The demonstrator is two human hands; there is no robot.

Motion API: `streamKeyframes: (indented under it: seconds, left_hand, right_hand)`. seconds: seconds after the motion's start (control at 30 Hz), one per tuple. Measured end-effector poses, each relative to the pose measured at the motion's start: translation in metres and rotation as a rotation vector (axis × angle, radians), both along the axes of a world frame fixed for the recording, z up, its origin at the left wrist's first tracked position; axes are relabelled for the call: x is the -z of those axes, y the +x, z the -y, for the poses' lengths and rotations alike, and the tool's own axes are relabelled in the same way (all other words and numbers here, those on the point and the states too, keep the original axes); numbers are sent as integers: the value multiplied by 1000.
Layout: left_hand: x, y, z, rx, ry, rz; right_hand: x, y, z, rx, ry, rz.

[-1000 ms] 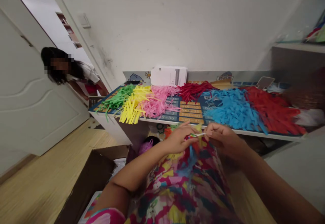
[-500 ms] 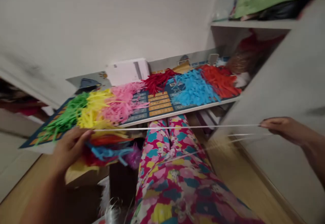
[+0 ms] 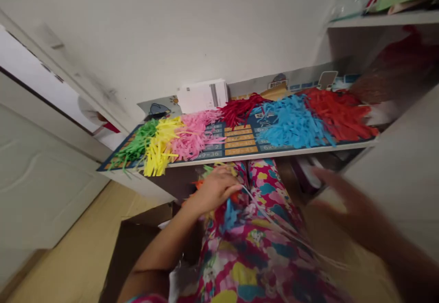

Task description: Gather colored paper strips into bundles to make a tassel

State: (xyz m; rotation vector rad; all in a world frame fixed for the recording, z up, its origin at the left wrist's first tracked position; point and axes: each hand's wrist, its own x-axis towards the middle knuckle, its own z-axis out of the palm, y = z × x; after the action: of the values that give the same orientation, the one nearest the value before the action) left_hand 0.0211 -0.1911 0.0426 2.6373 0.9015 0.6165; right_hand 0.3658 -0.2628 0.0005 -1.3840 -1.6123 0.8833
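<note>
Head view blur: your right hand, below the tabletop, is smeared; you cannot tell its grip.
Left grip: your left hand is clamped on the strip bundle under the tabletop.

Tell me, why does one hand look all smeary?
Head view: the right hand is smeared by motion blur, so its grip is unclear; the left hand, gripping a bundle of coloured paper strips, looks sharper; the blue paper pile on the table is fairly clear.

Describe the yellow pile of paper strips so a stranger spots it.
Find the long printed board below the white wall. The yellow pile is second from its left end, between the green pile and pink pile. Only it is yellow.
</note>
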Motion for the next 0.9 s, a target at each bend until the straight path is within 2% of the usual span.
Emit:
streamKeyframes:
  seconds: [0.1,0.17,0.27,0.33,0.4,0.47,0.53,0.6,0.7,0.8,0.9]
  left_hand:
    - [6,13,4,-4,43,15]
    - [9,9,7,-49,68,21]
    - [13,-3,9,-155,35,83]
    - [17,-4,9,-238,-44,175]
    - [20,3,9,-354,-134,305]
    - [21,15,6,-479,-227,460]
    - [21,27,-1,-549,-313,621]
    - [23,34,-10,-511,-398,758]
    - [35,35,-21,-355,-583,852]
    - [59,32,-21,-247,-831,954]
    - [84,34,-11,-202,-1021,1121]
  right_hand:
    - [16,-89,-27,-343,26,-62]
    - [21,-126,-45,-427,-35,-178]
    - [22,-145,-65,-382,-43,-256]
    - [21,-147,-71,-319,44,-199]
    - [23,-152,-75,-327,103,-127]
    - [30,-162,-77,-380,68,-128]
    - [40,-173,-80,-375,-30,-246]
    - [48,-178,-84,-332,-115,-389]
    - [53,-176,-88,-252,-170,-482]
    - [51,-168,-88,-156,-194,-504]
    - [51,-166,-85,-73,-235,-510]
